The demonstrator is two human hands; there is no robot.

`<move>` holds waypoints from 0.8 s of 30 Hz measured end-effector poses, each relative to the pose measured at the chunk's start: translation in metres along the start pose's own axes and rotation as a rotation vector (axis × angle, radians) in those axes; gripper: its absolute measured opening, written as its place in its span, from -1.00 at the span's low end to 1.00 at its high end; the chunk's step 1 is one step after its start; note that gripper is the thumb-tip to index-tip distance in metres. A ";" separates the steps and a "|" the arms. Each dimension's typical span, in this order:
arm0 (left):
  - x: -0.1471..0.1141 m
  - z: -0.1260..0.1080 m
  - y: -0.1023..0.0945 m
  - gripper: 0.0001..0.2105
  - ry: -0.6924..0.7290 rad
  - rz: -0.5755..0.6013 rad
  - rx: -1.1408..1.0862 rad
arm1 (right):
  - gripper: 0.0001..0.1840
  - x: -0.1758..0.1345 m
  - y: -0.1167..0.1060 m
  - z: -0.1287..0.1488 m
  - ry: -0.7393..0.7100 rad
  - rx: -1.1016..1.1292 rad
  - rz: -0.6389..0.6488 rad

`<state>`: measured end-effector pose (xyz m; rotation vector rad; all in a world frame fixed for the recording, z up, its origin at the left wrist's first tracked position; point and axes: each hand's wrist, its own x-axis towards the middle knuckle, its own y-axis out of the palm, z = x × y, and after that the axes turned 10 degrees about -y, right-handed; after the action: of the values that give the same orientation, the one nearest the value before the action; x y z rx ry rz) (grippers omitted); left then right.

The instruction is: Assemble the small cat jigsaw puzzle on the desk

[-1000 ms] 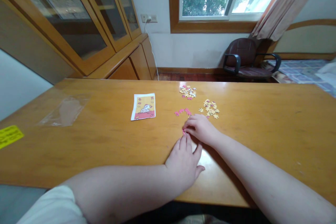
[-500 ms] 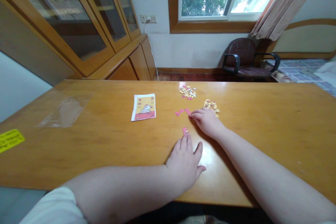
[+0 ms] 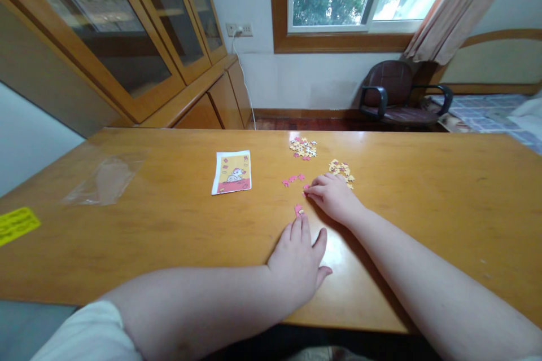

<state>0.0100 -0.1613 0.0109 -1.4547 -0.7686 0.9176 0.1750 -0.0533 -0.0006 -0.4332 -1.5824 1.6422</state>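
Note:
My left hand (image 3: 296, 256) lies on the table with its fingers spread. Its fingertips touch a pink jigsaw piece (image 3: 298, 208) with a pale patch. Ahead and to the right, my right hand (image 3: 332, 196) has its fingertips together on a pink puzzle piece (image 3: 305, 188), partly covered by them. A short row of loose pink puzzle pieces (image 3: 293, 179) lies just left of that hand. Beyond its knuckles sits a small heap of yellow puzzle pieces (image 3: 341, 169), partly hidden by the hand. A mixed heap of puzzle pieces (image 3: 303, 148) lies farther back.
A picture card (image 3: 232, 172) with a white animal on yellow and pink lies left of the pieces. A clear plastic bag (image 3: 108, 180) and a yellow label (image 3: 19, 225) are at the left of the wooden table (image 3: 190, 225). Behind the table stands an armchair (image 3: 389, 90).
My right hand has drawn a pink piece slightly toward me, away from the row of pink pieces. The left hand stays in place.

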 end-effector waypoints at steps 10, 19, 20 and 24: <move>0.000 0.000 -0.002 -0.36 -0.002 0.003 0.004 | -0.80 -0.001 -0.001 0.005 -0.185 0.211 0.012; -0.002 -0.002 -0.003 -0.37 0.001 0.010 0.011 | -0.89 0.002 -0.002 0.008 -0.121 0.305 -0.028; -0.002 -0.002 -0.003 -0.36 0.001 0.006 0.015 | -0.90 0.002 -0.002 0.009 -0.103 0.337 -0.039; -0.001 -0.002 -0.001 -0.35 0.007 -0.002 0.023 | -0.90 0.002 -0.004 0.013 0.048 0.502 -0.048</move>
<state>0.0109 -0.1632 0.0116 -1.4363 -0.7521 0.9167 0.1656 -0.0615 0.0053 -0.1656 -1.0800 1.8961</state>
